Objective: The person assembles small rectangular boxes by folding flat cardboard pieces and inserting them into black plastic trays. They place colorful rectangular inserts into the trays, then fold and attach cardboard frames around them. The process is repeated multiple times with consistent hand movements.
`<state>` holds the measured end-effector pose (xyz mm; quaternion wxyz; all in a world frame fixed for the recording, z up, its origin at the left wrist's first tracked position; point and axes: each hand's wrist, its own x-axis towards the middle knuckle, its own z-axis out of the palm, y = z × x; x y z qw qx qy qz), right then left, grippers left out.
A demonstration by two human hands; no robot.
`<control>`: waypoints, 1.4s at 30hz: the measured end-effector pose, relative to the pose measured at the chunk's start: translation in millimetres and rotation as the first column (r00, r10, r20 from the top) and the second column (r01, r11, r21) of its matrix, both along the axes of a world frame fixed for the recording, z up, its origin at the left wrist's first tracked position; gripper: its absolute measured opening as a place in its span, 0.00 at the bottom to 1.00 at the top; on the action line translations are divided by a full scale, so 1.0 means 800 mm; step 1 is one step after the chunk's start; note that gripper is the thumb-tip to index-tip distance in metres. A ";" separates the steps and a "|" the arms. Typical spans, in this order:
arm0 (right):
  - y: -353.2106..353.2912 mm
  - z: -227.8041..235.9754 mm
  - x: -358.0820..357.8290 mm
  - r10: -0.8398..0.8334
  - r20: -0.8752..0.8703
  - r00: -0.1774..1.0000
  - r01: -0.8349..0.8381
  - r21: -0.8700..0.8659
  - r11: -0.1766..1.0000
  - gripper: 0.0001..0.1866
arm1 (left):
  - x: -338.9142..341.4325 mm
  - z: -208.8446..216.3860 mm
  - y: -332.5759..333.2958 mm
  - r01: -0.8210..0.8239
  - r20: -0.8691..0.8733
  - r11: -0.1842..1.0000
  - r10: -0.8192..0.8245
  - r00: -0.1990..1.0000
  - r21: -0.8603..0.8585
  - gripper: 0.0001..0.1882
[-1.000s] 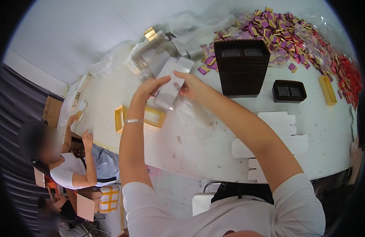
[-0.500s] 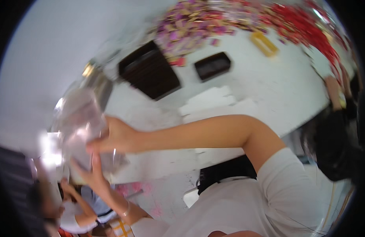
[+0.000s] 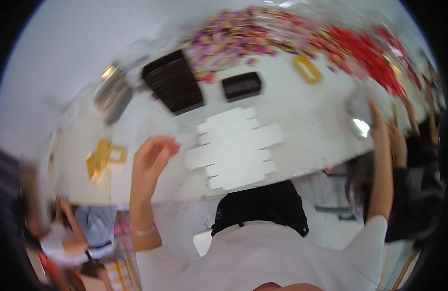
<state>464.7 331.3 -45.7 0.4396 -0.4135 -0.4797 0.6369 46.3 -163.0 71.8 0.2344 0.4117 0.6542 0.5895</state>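
Note:
At the table's right side, my right hand (image 3: 379, 121) is stretched out with its fingers along a clear, shiny plastic package (image 3: 361, 114), blurred by motion; the grip is partly hidden. My left hand (image 3: 153, 153) hovers near the table's front edge, fingers loosely bent and apart from the thumb, with nothing visible in it. Between the hands lies a flat white cardboard box blank (image 3: 236, 148) with notched flaps. Beyond it are a stack of dark brown trays (image 3: 173, 82) and a single dark tray (image 3: 242, 86).
Small purple-and-gold packets (image 3: 229, 36) and red strips (image 3: 362, 51) are heaped along the back. A yellow frame-like piece (image 3: 307, 69) lies before them. Yellow pieces (image 3: 105, 155) and a clear package (image 3: 113, 94) are on the left. Another person's hand (image 3: 398, 143) is beside my right hand.
The clear plastic package has gone from the left side to the far right with my right hand. My left hand has let go of it. The white box blank is now uncovered.

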 end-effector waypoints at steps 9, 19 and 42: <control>0.191 -0.011 0.084 -0.564 0.812 -0.150 -0.099 0.555 0.826 0.59 | -0.238 -0.032 -0.042 -0.605 0.258 0.795 0.579 0.773 0.028 0.26; 0.083 0.063 -0.096 -0.613 0.591 0.524 -0.360 0.806 0.470 0.27 | -0.489 -0.104 -0.089 -0.741 -0.055 0.496 0.814 0.579 -0.452 0.42; -0.045 0.070 -0.250 -0.077 0.506 0.859 -0.322 0.651 0.687 0.20 | -0.481 -0.114 -0.033 -0.851 0.694 0.525 0.615 0.374 -0.006 0.18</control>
